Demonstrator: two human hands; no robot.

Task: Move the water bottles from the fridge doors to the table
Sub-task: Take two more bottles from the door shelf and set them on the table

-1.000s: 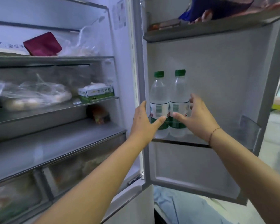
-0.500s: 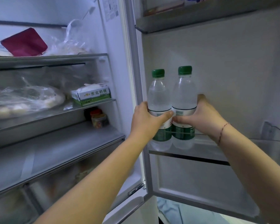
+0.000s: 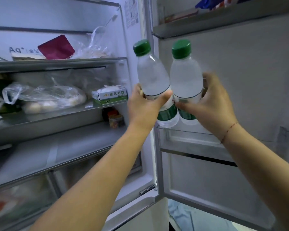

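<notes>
Bottles, 2: left hand (image 3: 144,105) gripped the tilted bottle (image 3: 154,84), right hand (image 3: 212,104) the upright bottle (image 3: 186,80), both above the door shelf (image 3: 190,139); better to keep them apart.

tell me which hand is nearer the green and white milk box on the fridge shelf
Left. The left hand is just right of the milk box; the right hand is farther right, by the door.

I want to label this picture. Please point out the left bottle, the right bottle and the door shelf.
left bottle (image 3: 153,77): head view, on its clear upper body.
right bottle (image 3: 185,77): head view, on its clear upper body.
door shelf (image 3: 190,142): head view, on its clear front wall.
</notes>
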